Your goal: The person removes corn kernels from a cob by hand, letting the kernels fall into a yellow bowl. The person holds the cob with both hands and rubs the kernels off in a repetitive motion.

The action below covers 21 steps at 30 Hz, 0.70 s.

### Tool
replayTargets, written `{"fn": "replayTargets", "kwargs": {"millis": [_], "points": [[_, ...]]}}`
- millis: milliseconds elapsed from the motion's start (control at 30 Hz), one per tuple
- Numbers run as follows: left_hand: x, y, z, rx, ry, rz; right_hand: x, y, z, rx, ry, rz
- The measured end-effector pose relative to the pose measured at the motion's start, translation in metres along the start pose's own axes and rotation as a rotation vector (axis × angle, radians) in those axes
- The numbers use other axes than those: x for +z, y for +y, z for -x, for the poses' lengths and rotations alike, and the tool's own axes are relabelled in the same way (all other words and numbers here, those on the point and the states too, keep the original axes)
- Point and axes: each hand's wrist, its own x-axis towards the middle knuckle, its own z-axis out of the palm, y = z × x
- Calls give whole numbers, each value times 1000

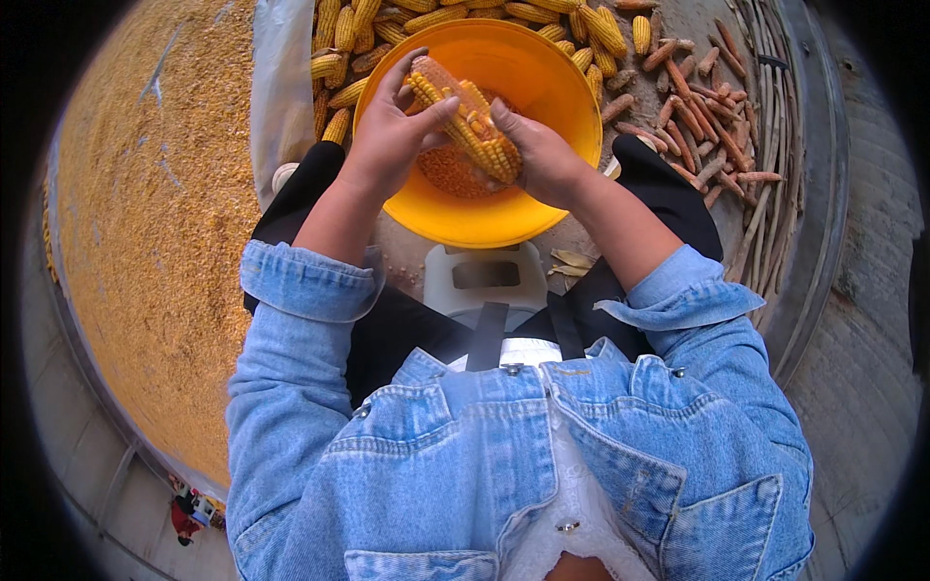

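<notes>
A partly shelled ear of corn (468, 138) is held slantwise over a yellow plastic basin (494, 221). Yellow kernel rows remain along it, while pinkish bare cob shows near its upper left end. My left hand (396, 127) grips that upper end, fingers behind and thumb across the front. At the lower right end, my right hand (541, 149) holds the ear with its thumb pressed on the kernels; its other fingers are mostly hidden. Whether a second ear lies behind cannot be told. Loose kernels (454, 171) cover the bottom of the basin.
Unshelled ears (599, 33) are heaped behind the basin. Bare cobs (705, 116) lie in a pile at right, beside bundled sticks (774, 145). A broad spread of kernels (160, 218) fills the left. A white plastic stool (483, 279) stands between my legs. Another person (185, 519) is far lower left.
</notes>
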Motion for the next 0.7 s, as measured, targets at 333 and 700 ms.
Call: {"fn": "replayTargets", "kwargs": {"millis": [333, 700], "points": [[3, -1, 1, -43, 76, -45, -8, 5, -4, -25, 45, 414], [1, 1, 0, -65, 97, 7, -2, 6, -3, -118, 26, 402]]}}
